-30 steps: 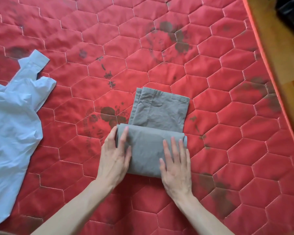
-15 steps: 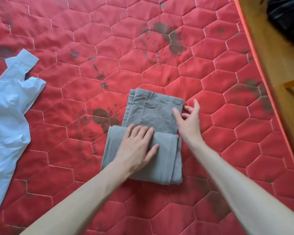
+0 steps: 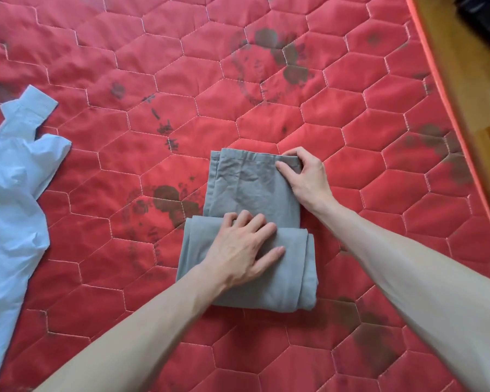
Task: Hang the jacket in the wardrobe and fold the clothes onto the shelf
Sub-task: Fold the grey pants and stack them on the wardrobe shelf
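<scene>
A grey garment point(image 3: 246, 188), partly folded, lies in the middle of the red quilted mattress point(image 3: 266, 108). Its near part is doubled over into a thick fold. My left hand point(image 3: 244, 247) lies on that fold and presses it down with the fingers spread. My right hand point(image 3: 306, 176) pinches the far right corner of the garment's flat upper part, thumb on top and fingers curled round the hem. A light blue shirt point(image 3: 12, 199) lies crumpled at the left edge of the mattress.
The mattress's orange piped edge point(image 3: 436, 80) runs down the right side, with wooden floor point(image 3: 470, 66) beyond it. A dark object point(image 3: 487, 12) sits on the floor at the top right corner. Dark printed patches mark the mattress.
My right hand left the near fold, reached forward and took hold of the garment's far right corner. My left hand slid to the middle of the fold and stays pressed there.
</scene>
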A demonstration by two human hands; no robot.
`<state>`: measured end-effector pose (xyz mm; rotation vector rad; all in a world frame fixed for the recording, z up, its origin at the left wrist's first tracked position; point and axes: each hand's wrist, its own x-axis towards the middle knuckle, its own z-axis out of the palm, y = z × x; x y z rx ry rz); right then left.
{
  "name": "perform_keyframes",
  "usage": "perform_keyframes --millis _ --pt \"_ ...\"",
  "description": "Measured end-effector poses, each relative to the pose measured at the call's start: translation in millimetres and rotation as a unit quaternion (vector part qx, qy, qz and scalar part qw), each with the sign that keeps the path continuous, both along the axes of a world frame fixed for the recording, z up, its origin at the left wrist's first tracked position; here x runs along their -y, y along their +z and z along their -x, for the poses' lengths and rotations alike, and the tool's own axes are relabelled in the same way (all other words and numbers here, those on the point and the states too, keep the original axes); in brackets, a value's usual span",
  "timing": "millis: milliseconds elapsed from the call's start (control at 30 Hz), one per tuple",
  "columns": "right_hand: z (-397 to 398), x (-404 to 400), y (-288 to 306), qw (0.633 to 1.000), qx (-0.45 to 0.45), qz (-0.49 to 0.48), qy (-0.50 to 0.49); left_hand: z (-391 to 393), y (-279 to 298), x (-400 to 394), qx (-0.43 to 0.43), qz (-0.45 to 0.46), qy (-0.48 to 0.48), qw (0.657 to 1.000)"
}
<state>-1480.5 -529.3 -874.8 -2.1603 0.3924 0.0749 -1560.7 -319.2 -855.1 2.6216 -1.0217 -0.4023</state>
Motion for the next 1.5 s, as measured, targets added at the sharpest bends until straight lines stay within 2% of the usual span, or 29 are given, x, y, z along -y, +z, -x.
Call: perform_keyframes --millis 100,167,267,333,400,500,633,733,833,933,1000,1100,1167,1233,1333,1400,1433,1500 --pt "13.0 -4.9 3.8 0.996 0.017 0.074 -0.048 2.9 0.9 -0.9 -0.012 -0.007 -0.002 1.0" --pt "39.4 -10.8 18.3 0.98 0.088 0.167 -0.06 9.9 5.8 -6.3 -0.002 0.021 0.005 1.0" --pt "108.0 -24.7 37.8 0.962 0.163 0.212 0.047 30.4 11.4 -32.2 0.032 0.059 0.007 0.998" --pt "167.5 -28.7 34.0 0.951 0.153 0.215 0.163 45.4 10.9 -59.8 0.047 0.043 -0.022 0.998" --pt "220.6 -27.0 20.5 0.943 0.097 0.209 0.24 57.7 7.7 -85.8 0.048 -0.003 -0.086 0.995" --pt "249.3 -21.3 2.2 0.942 0.061 0.203 0.26 63.8 1.5 -97.0 0.069 -0.082 -0.14 0.984" --pt "239.4 -18.1 -1.5 0.944 0.05 0.19 0.265 69.4 1.4 -75.4 0.09 -0.133 -0.101 0.982" --pt "233.7 -13.9 11.0 0.946 0.071 0.166 0.27 73.9 10.6 -61.2 0.062 -0.145 -0.07 0.985" --pt "220.0 -3.2 31.0 0.951 0.114 0.139 0.251 61.6 29.4 -57.2 -0.007 -0.148 -0.069 0.987" --pt "206.5 8.5 48.9 0.959 0.134 0.129 0.213 34.2 60.7 -57.4 -0.071 -0.101 -0.077 0.989" --pt "198.7 14.2 61.6 0.972 0.123 0.108 0.166 8.8 84.8 -58.7 -0.161 -0.064 -0.051 0.984" --pt "183.5 18.4 75.8 0.993 0.085 0.049 0.058 -22.8 101.0 -61.8 -0.279 0.008 0.028 0.96" --pt "166.9 16.4 80.6 0.998 0.058 0.026 0.003 -36.7 99.1 -67.9 -0.38 0.087 0.119 0.913" --pt "148.0 10.4 82.1 0.998 0.045 0.025 -0.02 -46.1 92.2 -77.0 -0.427 0.148 0.216 0.866" --pt "117.0 1.0 79.7 0.997 0.039 0.019 -0.066 -49.7 75.8 -87.3 -0.381 0.231 0.351 0.824" --pt "102.1 -3.5 70.9 0.995 0.013 -0.02 -0.093 -43.0 62.8 -85.3 -0.354 0.281 0.439 0.776" --pt "97.4 -6.0 64.6 0.994 -0.008 -0.043 -0.102 -37.4 55.4 -83.0 -0.355 0.293 0.474 0.75" --pt "93.6 -10.0 47.9 0.99 -0.058 -0.054 -0.116 -25.7 41.1 -75.1 -0.366 0.27 0.498 0.739"
